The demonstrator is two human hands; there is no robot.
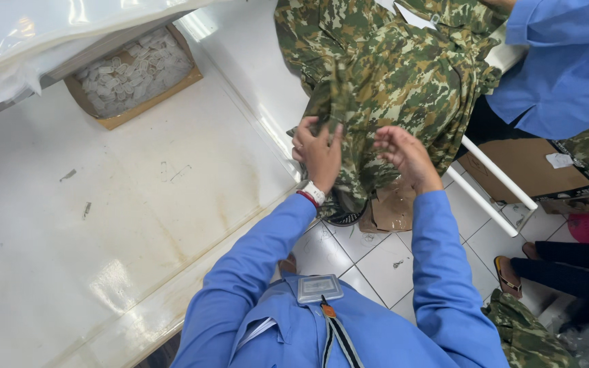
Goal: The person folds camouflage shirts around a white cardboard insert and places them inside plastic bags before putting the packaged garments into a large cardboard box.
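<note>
Together our two hands work at a camouflage garment (pixel 397 75) that hangs over the right edge of a white table (pixel 103 225). Our left hand (pixel 318 151), with a white watch and a red band at the wrist, is closed on a fold of the cloth, fingers curled over the fabric near the table's corner. Our right hand (pixel 407 153) sits just beside it to the right, palm turned toward the cloth and fingers loosely bent and spread; it touches or nearly touches the fabric, and we cannot tell whether it pinches anything. Both our sleeves are bright blue, and a clear badge holder (pixel 320 287) hangs at our chest, near the bottom of the view.

The garment is green, brown and tan, and drapes in soft creases from the far side of the table down toward the tiled floor (pixel 390 262). We judge it soft, floppy and fairly light, not slippery and not fragile; it would sag wherever it is not held, so a seam, hem or thick fold is the surest place to grip.

Farther out, a shallow cardboard box (pixel 134 75) of small white pieces rests at the far left of the table, beside clear plastic sheeting (pixel 49 34). At far right stands another person in a blue shirt (pixel 567 68), with a flat brown carton (pixel 526 167) below and a sandalled foot (pixel 509 272) on the floor.
</note>
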